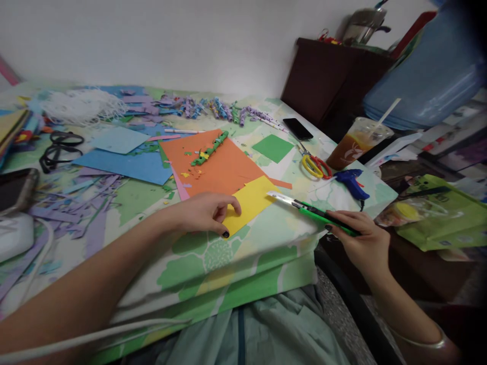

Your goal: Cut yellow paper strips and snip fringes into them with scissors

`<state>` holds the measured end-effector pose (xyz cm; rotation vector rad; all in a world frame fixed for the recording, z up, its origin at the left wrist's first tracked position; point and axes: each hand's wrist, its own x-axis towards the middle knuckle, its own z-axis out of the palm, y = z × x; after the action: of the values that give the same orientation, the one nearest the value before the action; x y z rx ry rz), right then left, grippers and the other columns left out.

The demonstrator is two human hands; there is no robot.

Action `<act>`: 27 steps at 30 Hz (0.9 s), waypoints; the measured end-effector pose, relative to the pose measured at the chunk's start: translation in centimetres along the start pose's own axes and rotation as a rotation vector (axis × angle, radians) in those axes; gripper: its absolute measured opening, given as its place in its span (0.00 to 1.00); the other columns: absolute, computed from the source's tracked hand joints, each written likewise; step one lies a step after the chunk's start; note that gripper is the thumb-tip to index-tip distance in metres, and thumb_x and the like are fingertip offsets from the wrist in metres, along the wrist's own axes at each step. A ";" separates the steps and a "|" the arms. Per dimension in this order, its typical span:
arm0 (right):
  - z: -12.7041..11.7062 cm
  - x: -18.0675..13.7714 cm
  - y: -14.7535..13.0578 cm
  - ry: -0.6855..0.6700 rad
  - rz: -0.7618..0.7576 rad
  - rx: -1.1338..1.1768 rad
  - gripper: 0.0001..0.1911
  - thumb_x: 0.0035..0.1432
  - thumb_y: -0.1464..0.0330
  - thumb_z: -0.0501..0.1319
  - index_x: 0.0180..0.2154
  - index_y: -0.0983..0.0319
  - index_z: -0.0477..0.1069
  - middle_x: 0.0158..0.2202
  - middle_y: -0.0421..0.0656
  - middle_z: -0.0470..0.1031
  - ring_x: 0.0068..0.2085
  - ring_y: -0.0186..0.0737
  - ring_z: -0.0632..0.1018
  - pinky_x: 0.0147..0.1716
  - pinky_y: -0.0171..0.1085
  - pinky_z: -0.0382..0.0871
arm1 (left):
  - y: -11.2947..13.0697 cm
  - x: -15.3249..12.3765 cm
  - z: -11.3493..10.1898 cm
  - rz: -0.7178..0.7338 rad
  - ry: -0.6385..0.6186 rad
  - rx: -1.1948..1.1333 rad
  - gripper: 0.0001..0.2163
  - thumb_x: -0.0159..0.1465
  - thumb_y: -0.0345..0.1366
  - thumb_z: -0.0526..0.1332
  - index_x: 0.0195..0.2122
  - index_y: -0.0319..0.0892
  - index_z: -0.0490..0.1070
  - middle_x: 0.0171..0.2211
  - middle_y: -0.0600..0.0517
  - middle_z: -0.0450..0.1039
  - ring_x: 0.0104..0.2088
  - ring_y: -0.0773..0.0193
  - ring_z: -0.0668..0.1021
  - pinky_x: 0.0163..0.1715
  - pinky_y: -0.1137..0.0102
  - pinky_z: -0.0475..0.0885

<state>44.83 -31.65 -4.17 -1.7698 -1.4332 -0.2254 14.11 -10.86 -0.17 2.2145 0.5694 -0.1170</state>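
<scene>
My right hand [363, 241] grips a green and black utility knife [317, 212]. Its bare blade points left, with the tip over the right end of a yellow paper sheet [249, 205]. At the left end of that sheet is my left hand [207, 215], thumb and forefinger apart and curved, holding nothing. The yellow sheet overlaps a larger orange sheet [213, 159] behind it. Across the orange sheet lies a rolled green paper piece [210, 148] with cut bits stuck on it, among small yellow and orange scraps.
Scissors [315, 165], a blue glue gun [353, 185], an iced drink cup [355, 144] and a black phone [298, 129] line the table's right side. Paper strips [72, 208] and glasses [61, 149] spread over the left. Curled paper pieces [216, 109] lie along the back.
</scene>
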 end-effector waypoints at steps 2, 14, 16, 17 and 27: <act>0.2 0.1 -0.1 -0.026 -0.031 0.000 0.09 0.53 0.67 0.66 0.39 0.57 0.80 0.36 0.46 0.79 0.38 0.50 0.77 0.41 0.49 0.70 | 0.0 -0.1 0.0 -0.008 -0.006 -0.020 0.18 0.53 0.36 0.65 0.45 0.44 0.66 0.22 0.61 0.63 0.21 0.68 0.68 0.20 0.74 0.60; 0.5 0.8 -2.8 -0.216 -0.169 0.133 0.10 0.55 0.71 0.65 0.40 0.55 0.80 0.35 0.45 0.79 0.35 0.47 0.76 0.36 0.46 0.70 | -0.2 0.0 0.1 -0.041 0.016 -0.057 0.14 0.50 0.35 0.66 0.31 0.45 0.59 0.22 0.61 0.64 0.20 0.69 0.67 0.17 0.75 0.60; 0.6 0.9 -3.2 -0.248 -0.188 0.165 0.11 0.54 0.71 0.65 0.40 0.55 0.80 0.36 0.45 0.78 0.35 0.46 0.76 0.36 0.46 0.70 | -0.2 -0.1 0.0 -0.029 0.000 -0.058 0.12 0.51 0.34 0.65 0.30 0.44 0.60 0.21 0.61 0.64 0.20 0.69 0.67 0.17 0.75 0.60; 0.7 1.0 -3.3 -0.268 -0.200 0.185 0.11 0.55 0.72 0.65 0.41 0.54 0.79 0.36 0.45 0.78 0.36 0.46 0.75 0.36 0.45 0.71 | -0.1 -0.2 0.0 -0.021 -0.011 -0.060 0.10 0.52 0.33 0.64 0.30 0.44 0.60 0.21 0.61 0.64 0.20 0.69 0.67 0.18 0.75 0.61; 1.5 1.9 -4.1 -0.408 -0.297 0.303 0.15 0.55 0.73 0.65 0.45 0.55 0.78 0.37 0.46 0.78 0.38 0.47 0.74 0.37 0.46 0.71 | -0.5 -0.2 -0.1 0.043 -0.061 -0.043 0.02 0.54 0.31 0.59 0.29 0.42 0.66 0.20 0.59 0.63 0.20 0.69 0.67 0.19 0.75 0.61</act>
<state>41.31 -29.15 -2.00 -1.4005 -1.9090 0.2063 13.66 -10.55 -0.36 2.1723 0.4864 -0.1480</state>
